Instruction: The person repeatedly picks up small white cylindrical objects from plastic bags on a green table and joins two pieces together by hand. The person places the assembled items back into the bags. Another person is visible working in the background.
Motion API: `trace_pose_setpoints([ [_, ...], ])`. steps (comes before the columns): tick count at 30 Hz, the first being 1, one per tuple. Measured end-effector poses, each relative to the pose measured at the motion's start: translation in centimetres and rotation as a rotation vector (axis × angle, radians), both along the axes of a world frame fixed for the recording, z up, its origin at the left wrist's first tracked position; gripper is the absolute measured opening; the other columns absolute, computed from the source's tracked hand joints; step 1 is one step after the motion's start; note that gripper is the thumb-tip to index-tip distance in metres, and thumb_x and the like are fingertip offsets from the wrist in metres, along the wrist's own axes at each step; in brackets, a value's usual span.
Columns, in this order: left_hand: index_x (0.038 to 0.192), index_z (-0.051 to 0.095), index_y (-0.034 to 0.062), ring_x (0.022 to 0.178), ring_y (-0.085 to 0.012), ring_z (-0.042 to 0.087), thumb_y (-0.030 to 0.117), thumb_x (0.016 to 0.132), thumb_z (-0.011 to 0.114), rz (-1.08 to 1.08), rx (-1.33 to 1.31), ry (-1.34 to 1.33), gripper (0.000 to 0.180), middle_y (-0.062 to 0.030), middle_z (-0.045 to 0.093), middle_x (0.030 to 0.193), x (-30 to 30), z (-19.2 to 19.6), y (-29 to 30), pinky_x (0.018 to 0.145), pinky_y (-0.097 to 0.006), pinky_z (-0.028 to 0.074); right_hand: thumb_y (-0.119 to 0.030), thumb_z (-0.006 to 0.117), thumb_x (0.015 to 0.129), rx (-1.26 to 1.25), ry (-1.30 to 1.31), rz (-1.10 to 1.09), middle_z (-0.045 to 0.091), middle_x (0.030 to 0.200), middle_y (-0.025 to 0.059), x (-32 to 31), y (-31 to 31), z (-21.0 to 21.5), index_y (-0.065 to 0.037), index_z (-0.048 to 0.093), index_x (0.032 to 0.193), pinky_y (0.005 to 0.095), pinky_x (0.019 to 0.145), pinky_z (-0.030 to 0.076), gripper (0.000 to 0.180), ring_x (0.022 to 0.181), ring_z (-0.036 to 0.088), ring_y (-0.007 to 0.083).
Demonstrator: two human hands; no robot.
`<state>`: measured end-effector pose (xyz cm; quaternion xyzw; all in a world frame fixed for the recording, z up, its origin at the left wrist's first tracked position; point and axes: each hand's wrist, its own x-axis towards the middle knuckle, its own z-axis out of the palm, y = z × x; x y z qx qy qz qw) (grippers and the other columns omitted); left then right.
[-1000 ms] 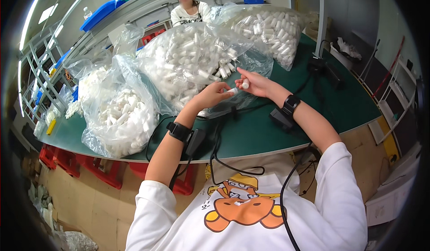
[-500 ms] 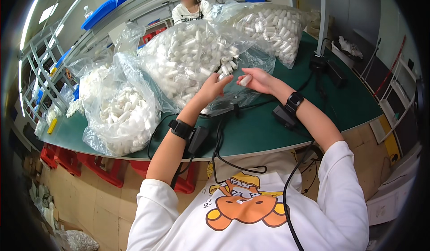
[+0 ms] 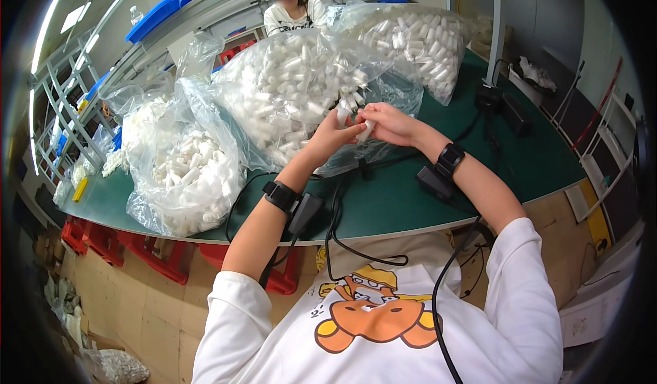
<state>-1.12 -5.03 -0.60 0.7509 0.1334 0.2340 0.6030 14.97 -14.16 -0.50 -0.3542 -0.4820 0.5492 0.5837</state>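
Note:
My left hand [image 3: 328, 139] and my right hand [image 3: 389, 124] meet in front of the big clear bag [image 3: 274, 83] of small white tubes. Pinched between my right fingers is a white plastic tube [image 3: 367, 131], tilted, its lower end close to my left fingertips. A second whitish tube [image 3: 342, 116] stands between the thumb and fingers of my left hand. Just beyond my hands, loose white tubes [image 3: 352, 99] show at the bag's open mouth. The fingers partly cover both held pieces.
To the left an open bag [image 3: 188, 172] holds more white pieces; another full bag [image 3: 417, 45] lies at the back right. Black cables [image 3: 335, 213] run over the green table [image 3: 527, 158]. Across the table sits a person [image 3: 294, 16]. Red stools [image 3: 154, 257] stand underneath.
My hands have come together, the left moving right and slightly up. The tube in my right hand has shifted left and tipped more upright, now beside my left fingers.

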Motion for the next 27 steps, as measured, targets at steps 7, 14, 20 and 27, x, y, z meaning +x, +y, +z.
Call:
trace_pose_setpoints([
  [7,0.106,0.049,0.0058,0.089,-0.0107,0.055,0.016,0.080,0.065,-0.018,-0.066,-0.041,0.032,-0.0022,0.055,0.097,0.0,-0.2,0.0,0.072,-0.025,0.046,-0.029,0.041,0.095,-0.028,0.097,0.020,0.055,0.089,0.0068,0.0,0.3,0.1,-0.005,0.051,0.083,0.0359,0.078,0.044,0.028,0.081,0.055,0.0181],
  [14,0.103,0.048,0.0013,0.088,-0.0137,0.054,0.017,0.077,0.070,-0.063,0.055,-0.090,0.038,-0.0066,0.054,0.098,-0.1,0.5,-0.3,0.074,-0.027,0.046,-0.035,0.042,0.094,-0.071,0.136,-0.132,0.055,0.087,0.0046,0.1,0.2,1.0,-0.009,0.049,0.081,0.0324,0.074,0.044,0.029,0.080,0.053,0.0165],
  [20,0.102,0.045,0.0014,0.086,-0.0136,0.053,0.016,0.076,0.071,-0.032,-0.003,-0.093,0.040,-0.0058,0.049,0.094,-0.2,1.1,-1.0,0.073,-0.027,0.046,-0.037,0.049,0.091,-0.095,0.163,-0.136,0.054,0.092,0.0035,0.6,-0.1,0.7,-0.012,0.048,0.083,0.0314,0.075,0.043,0.026,0.082,0.052,0.0154],
  [27,0.102,0.045,0.0018,0.086,-0.0134,0.052,0.015,0.077,0.070,0.028,-0.015,-0.100,0.037,-0.0055,0.049,0.095,-0.2,0.8,-0.6,0.074,-0.027,0.046,-0.040,0.052,0.087,-0.078,0.269,-0.219,0.053,0.099,0.0063,-0.1,-0.6,1.7,-0.012,0.051,0.092,0.0346,0.085,0.040,0.028,0.091,0.050,0.0192],
])
